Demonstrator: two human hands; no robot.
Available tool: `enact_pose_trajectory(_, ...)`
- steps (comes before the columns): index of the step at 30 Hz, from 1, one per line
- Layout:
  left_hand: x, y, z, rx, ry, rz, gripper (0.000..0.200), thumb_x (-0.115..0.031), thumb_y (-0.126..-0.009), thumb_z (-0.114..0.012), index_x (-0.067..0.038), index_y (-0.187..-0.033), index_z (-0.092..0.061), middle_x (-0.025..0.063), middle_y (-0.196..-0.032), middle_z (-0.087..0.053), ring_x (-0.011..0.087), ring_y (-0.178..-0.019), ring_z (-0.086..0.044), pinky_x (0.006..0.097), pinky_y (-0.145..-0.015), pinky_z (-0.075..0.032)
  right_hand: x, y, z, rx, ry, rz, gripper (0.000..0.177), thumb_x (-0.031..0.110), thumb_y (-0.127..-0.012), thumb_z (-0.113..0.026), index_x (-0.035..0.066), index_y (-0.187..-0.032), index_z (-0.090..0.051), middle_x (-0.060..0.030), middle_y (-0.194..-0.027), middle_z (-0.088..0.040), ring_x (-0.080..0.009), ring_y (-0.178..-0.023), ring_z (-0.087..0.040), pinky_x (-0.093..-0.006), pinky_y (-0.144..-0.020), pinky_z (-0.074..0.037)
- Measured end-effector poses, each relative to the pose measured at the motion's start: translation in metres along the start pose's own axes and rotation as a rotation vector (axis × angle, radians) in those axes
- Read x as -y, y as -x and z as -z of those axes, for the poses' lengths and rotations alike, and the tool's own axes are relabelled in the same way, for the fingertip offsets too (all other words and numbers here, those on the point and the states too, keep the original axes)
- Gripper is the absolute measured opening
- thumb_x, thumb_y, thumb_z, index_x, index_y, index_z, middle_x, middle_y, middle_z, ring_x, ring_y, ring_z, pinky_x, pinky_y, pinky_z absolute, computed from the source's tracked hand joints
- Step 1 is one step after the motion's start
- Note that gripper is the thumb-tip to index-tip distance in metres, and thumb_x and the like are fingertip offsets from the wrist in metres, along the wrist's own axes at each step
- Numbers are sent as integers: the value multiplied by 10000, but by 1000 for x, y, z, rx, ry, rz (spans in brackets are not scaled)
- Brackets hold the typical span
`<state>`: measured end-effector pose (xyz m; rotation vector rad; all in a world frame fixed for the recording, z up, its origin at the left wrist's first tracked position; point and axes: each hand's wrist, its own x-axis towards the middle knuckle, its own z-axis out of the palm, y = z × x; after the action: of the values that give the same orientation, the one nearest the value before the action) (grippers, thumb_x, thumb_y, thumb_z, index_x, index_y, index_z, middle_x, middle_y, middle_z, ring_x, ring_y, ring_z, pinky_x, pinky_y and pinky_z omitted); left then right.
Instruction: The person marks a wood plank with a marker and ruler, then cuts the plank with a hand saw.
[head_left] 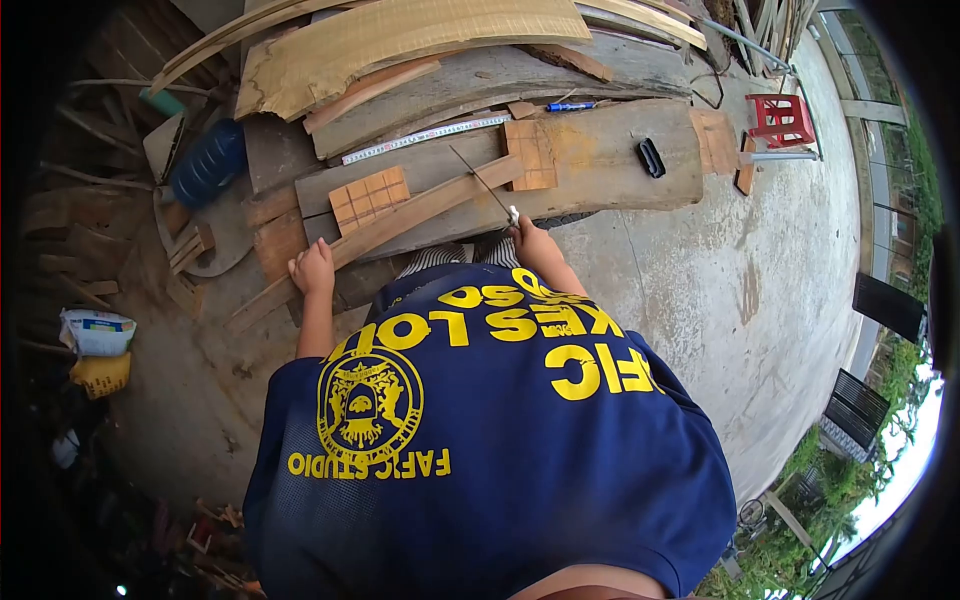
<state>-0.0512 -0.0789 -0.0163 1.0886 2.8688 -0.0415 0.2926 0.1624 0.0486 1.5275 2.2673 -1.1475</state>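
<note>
My left hand (pixel 313 268) presses closed on the low end of the wooden strip (pixel 420 208), which lies slanted over the wide plank (pixel 600 160). My right hand (pixel 530 240) grips a thin tool (pixel 482 183) that reaches over the strip. If my left hand loosens, I think the strip can slide, and the tool can skid off its line toward me.

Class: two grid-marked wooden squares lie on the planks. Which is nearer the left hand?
The left-side square, above the slat the left hand holds; the other square lies further right, above the right hand holding a thin tool.
</note>
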Motion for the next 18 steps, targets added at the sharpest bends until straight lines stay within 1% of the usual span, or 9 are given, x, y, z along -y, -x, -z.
enact_pose_trajectory(3,12,6,9,8,11,64,397,-353,-931,-405,-92,-783,-664,95,-783,-665,252,-814,-610,416,-834,-378,-18,-3,-1,-68,-37,10,250,267,-924,-451,26,-990,-459,-294,-829,-608,-476,-813,-578,-553,-695,-449)
enact_pose_trajectory(5,19,8,13,39,24,198,363,-348,-929,-411,-85,-868,-654,95,-894,-657,261,-919,-584,441,-891,-345,-20,-4,1,-87,-33,14,238,257,-923,-453,27,-987,-449,-306,-822,-602,-488,-807,-570,-561,-692,-446)
enact_pose_trajectory(6,18,8,17,39,18,202,363,-348,-929,-411,-85,-868,-654,95,-894,-657,261,-919,-584,441,-891,-345,-19,-4,0,-82,-37,17,238,257,-923,-453,27,-987,-449,-306,-822,-602,-488,-807,-570,-561,-692,-446)
enact_pose_trajectory(8,5,2,21,56,71,297,316,-346,-927,-426,-87,-956,-604,111,-1048,-597,299,-1063,-510,483,-912,-315,-17,-3,-1,-118,-102,37,226,246,-920,-460,30,-987,-445,-306,-818,-600,-488,-805,-569,-564,-687,-444)
enact_pose_trajectory(9,-5,-2,20,55,69,295,316,-346,-927,-426,-87,-956,-604,111,-1048,-597,299,-1063,-510,483,-912,-315,-15,-4,-2,-119,-105,36,226,246,-920,-460,30,-987,-445,-306,-818,-600,-488,-805,-569,-564,-687,-444)
enact_pose_trajectory(11,-35,-10,17,-105,189,215,272,-334,-904,-478,-107,-1020,-573,73,-1135,-541,288,-1118,-451,473,-943,-297,-8,-5,-5,-115,-108,47,221,237,-920,-459,27,-985,-437,-303,-804,-600,-487,-799,-569,-564,-683,-445)
enact_pose_trajectory(12,-51,-15,11,-125,257,167,264,-325,-892,-503,-113,-1042,-548,64,-1187,-509,288,-1150,-424,475,-959,-286,-5,-5,-6,-115,-108,51,219,232,-920,-459,25,-984,-434,-302,-797,-599,-486,-796,-569,-563,-681,-445)
enact_pose_trajectory(15,-113,-21,2,-214,363,-42,364,-339,-904,-475,-59,-1135,-506,112,-1258,-465,314,-1204,-386,499,-992,-254,-5,-7,-9,-129,-114,39,211,232,-920,-460,35,-994,-436,-304,-798,-595,-489,-794,-564,-563,-671,-445)
enact_pose_trajectory(18,-161,-19,0,-80,341,-173,499,-378,-905,-463,-54,-1282,-416,132,-1410,-335,301,-1315,-278,536,-1051,-151,-7,-9,-11,-131,-111,14,208,232,-917,-464,52,-1016,-434,-307,-813,-592,-493,-806,-558,-567,-673,-444)
